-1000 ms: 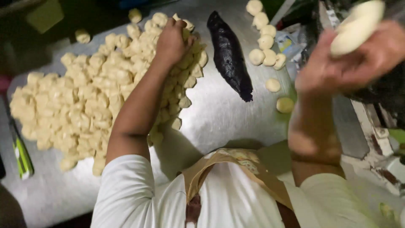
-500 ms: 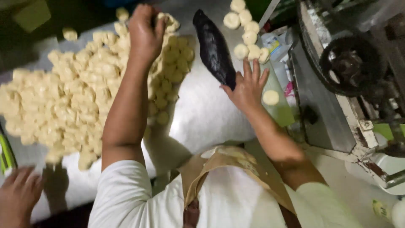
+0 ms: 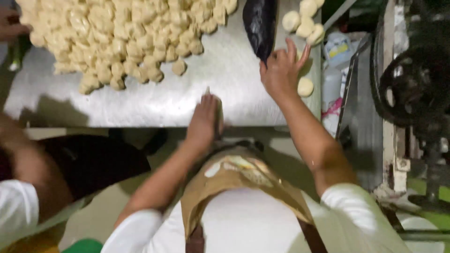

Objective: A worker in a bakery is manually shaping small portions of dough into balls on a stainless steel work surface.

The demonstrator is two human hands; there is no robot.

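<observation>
Dim, soft-focus, motion-blurred, hard shadows
</observation>
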